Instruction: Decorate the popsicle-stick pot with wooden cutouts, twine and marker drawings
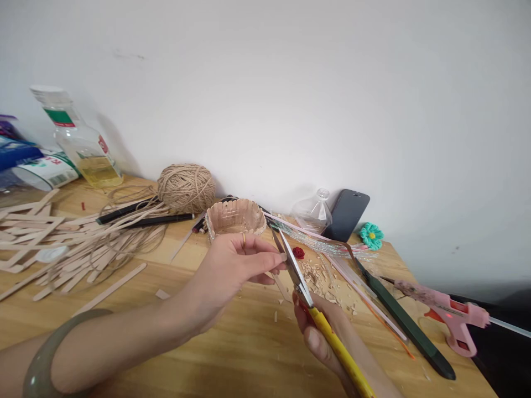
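Note:
Yellow-handled scissors [317, 320] point up and away over the table, their blades slightly apart. My right hand [319, 337] is wrapped round their handles. Beside the blades, my left hand [244, 262] pinches with thumb and fingers; whatever lies between the fingertips is too small to make out. Just behind my left hand stands a small basket [215, 213] edged with rounded wooden pieces. A red rose-shaped piece [298, 252] and small wood chips [323, 279] lie to the right of the blades.
Wooden sticks [108, 290], a twine ball [186, 187] and a glass bottle [91, 155] are at left. At right are a phone [347, 214], a teal flower [371, 236], a dark green tool [409, 326] and a pink glue gun [450, 312]. A wall [265, 110] rises behind.

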{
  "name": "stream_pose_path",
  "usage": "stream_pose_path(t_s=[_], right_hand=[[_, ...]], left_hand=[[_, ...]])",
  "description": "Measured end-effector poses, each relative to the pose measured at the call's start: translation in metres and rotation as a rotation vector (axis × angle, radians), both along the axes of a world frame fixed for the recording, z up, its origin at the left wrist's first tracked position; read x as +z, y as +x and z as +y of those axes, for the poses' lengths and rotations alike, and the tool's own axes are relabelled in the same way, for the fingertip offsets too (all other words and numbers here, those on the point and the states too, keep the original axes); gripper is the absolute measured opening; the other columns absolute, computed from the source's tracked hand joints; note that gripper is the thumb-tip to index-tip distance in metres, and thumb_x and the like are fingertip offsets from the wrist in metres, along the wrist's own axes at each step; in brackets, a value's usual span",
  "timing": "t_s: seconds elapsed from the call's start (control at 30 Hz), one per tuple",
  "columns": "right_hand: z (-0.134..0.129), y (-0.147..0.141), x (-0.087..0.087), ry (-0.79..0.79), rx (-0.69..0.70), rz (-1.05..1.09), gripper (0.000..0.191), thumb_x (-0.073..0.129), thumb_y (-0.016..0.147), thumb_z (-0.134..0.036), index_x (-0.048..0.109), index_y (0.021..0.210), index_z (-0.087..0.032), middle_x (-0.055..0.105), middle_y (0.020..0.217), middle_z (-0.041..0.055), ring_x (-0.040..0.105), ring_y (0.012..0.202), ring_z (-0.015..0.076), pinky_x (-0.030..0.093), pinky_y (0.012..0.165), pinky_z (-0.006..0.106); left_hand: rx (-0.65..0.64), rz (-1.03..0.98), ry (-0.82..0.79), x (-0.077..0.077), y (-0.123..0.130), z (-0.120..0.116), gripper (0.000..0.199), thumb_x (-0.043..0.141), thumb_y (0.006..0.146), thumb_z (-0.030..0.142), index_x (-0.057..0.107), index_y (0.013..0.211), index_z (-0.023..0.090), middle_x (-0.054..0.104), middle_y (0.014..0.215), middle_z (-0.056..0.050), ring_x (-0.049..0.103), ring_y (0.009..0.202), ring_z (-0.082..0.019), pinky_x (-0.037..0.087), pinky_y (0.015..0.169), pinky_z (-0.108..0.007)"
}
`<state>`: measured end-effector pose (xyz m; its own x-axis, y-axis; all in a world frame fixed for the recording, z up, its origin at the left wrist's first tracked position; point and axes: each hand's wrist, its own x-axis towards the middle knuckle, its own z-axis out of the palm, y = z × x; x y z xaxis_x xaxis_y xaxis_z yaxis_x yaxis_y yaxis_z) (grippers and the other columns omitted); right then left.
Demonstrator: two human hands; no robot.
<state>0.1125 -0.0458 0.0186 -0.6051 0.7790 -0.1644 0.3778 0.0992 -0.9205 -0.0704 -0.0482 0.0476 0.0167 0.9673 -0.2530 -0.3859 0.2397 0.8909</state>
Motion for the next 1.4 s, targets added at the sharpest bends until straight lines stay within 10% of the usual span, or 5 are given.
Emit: stream_pose_path(t_s=[1.4], right_hand=[[0.005,0.003,-0.022,-0.010,-0.004,0.072,0.060,0.041,0.067,-0.082,0.043,0.067,-0.022,0.038,0.057,-0.0021,0.034,0.051,0.0125,0.025,0.045,0.027]], left_hand=[[0.063,0.051,0.038,-0.005,-0.001,0.002,0.008,0.073,0.063,0.013,0.072,0.069,0.018,0.071,0.071,0.001,0.061,0.068,-0.009,0.050,0.064,-0.018]])
